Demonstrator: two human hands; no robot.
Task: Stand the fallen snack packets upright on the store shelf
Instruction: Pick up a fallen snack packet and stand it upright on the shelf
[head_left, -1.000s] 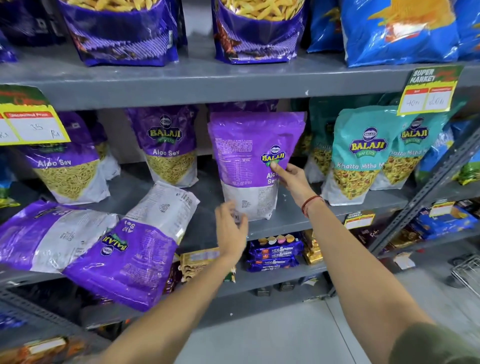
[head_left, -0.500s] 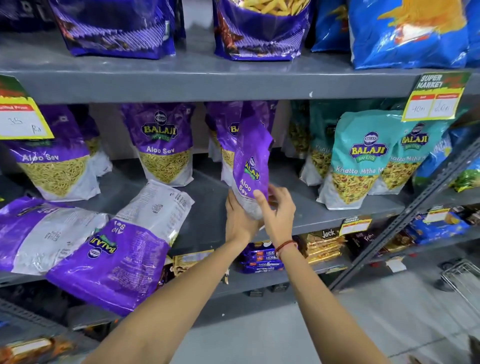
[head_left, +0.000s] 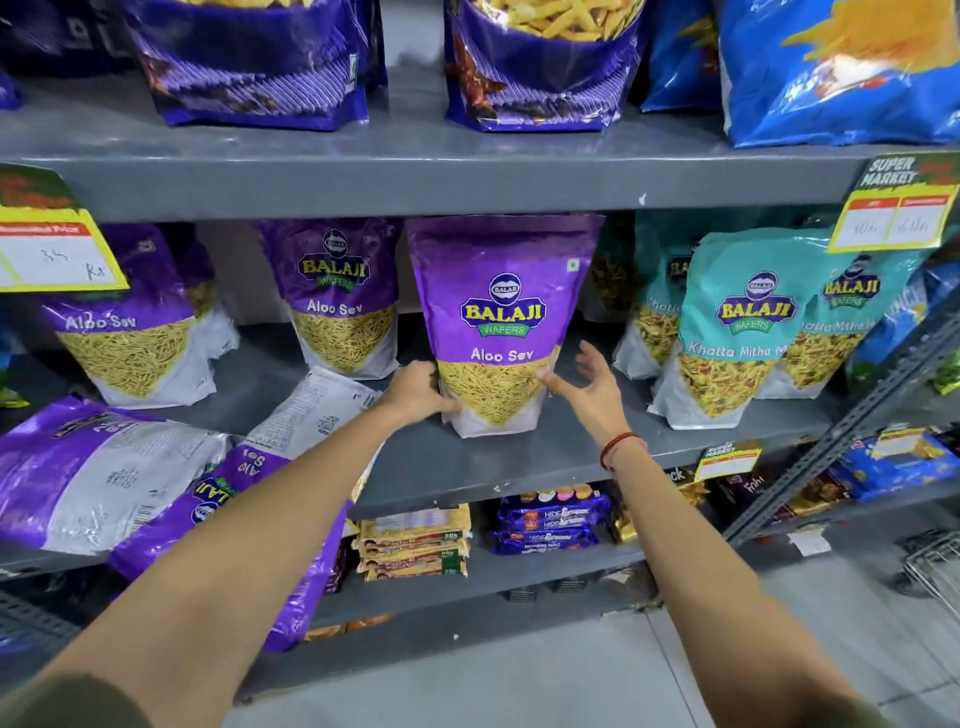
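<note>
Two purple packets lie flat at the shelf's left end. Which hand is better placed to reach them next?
Left. The left hand sits nearer the fallen packets, on that side of the upright packet; the right hand would cross over.

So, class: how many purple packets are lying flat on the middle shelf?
2: one at the far left, another beside it, overhanging the edge under the left arm. More may be hidden.

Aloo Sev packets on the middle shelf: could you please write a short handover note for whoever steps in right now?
Left hand grips the lower left edge of the centre Aloo Sev packet, which stands upright, front facing out.
Right hand is open at its lower right edge, thumb touching at most.
Done: that packet is standing.
Left: two fallen purple packets lie flat at the shelf's left front, one beside the other, which overhangs the edge. Stand both up.
</note>
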